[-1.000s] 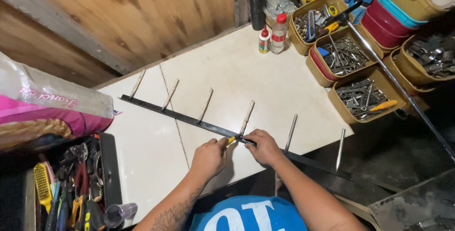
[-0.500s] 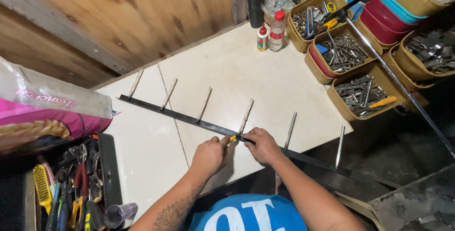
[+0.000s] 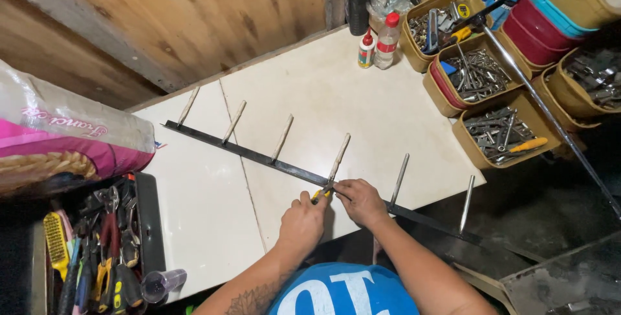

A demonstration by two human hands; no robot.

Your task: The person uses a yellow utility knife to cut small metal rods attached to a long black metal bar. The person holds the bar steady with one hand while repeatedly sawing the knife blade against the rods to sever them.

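Okay, quick pass.
Left hand: left hand [image 3: 303, 219] at lower centre of frame, fingers curled tight around a small yellow-handled tool [image 3: 319, 194], tip against the bar.
Right hand: right hand [image 3: 359, 200] just right of the left one, fingers pinched narrow on the black metal bar [image 3: 259, 154] at the base of the fourth peg; whether it also grips the tool, cannot tell.
Bar: long, flat, dark, runs diagonally from left-centre to lower right of frame, lies on the white tabletop [image 3: 323, 88]; its right end hangs past the table edge.
Pegs: six thin pegs [image 3: 283, 137] stick up-right off the bar, the left four pale and wood-coloured, the right two grey metal.
Bottles: two small red-capped bottles [image 3: 378, 44] stand at the top centre, near the wall.
Tubs: tan tubs of metal hardware [image 3: 498, 127] stacked at upper right, off the table's right edge.
Bag: pink and white bag [image 3: 65, 147] at left edge.
Tool tray: tray of pliers and hand tools [image 3: 90, 250] at lower left, clear plastic cup [image 3: 162, 284] beside it.
Wall: wooden plank wall [image 3: 181, 11] across top left.
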